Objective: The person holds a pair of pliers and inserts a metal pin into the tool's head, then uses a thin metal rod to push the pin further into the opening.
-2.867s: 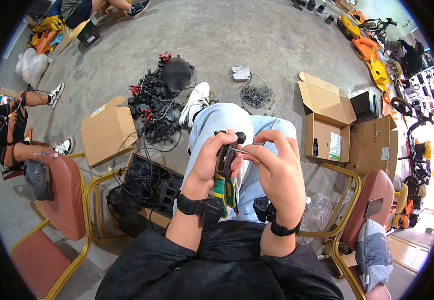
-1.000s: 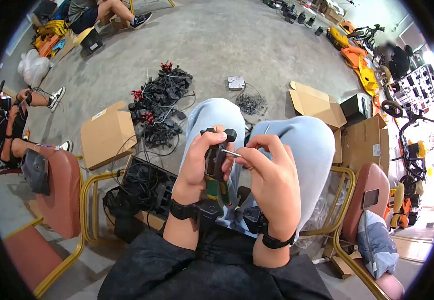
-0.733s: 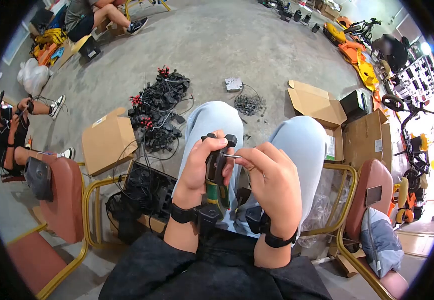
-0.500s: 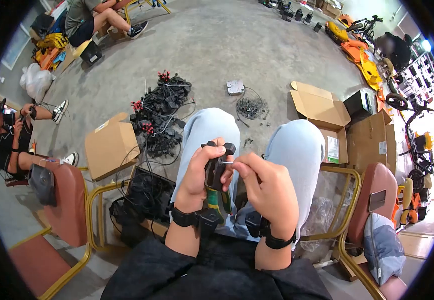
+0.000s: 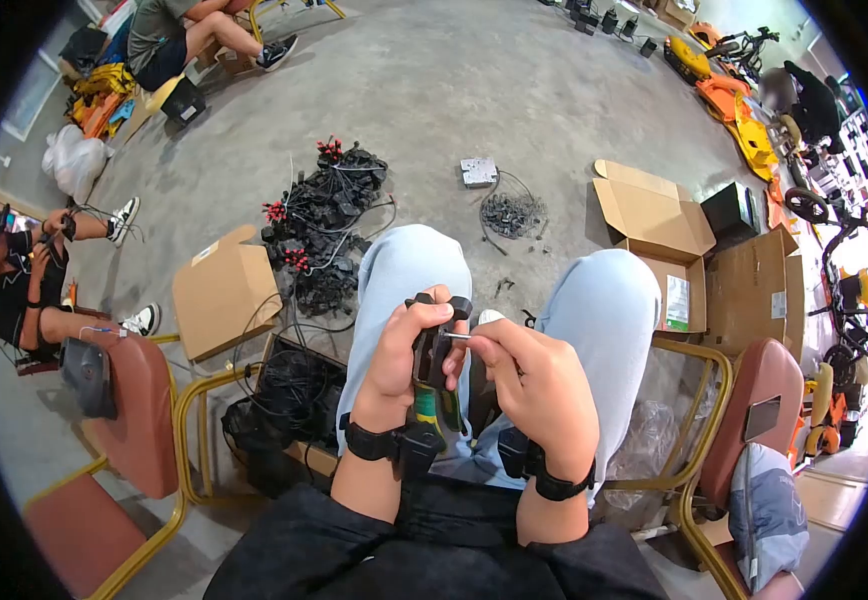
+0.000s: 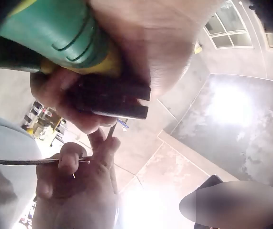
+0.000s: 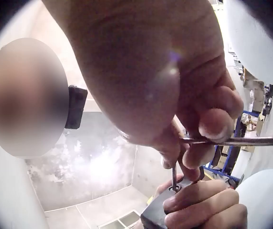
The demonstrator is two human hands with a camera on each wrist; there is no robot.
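My left hand (image 5: 394, 355) grips a black part (image 5: 432, 355) together with the green-and-yellow handles (image 5: 428, 405) of a tool, above my lap. In the left wrist view a green handle (image 6: 55, 33) lies against the palm, beside dark jaws. My right hand (image 5: 544, 385) pinches a thin metal rod (image 5: 459, 336) between thumb and fingers. Seen from the right wrist, the rod's tip (image 7: 174, 176) meets a round hole in the black part (image 7: 155, 207). Another metal length (image 7: 255, 141) extends sideways from the right fingers.
A heap of black parts and cables (image 5: 324, 220) lies on the floor ahead, near a metal box (image 5: 479, 172). Open cardboard boxes (image 5: 224, 300) stand on both sides. Red chairs (image 5: 134, 410) flank me, and a seated person (image 5: 19, 290) is at the left.
The right hand has turned and its fingers are curled closer around the rod, whose tip stays at the black part. The knees have moved apart, and the view has shifted slightly.
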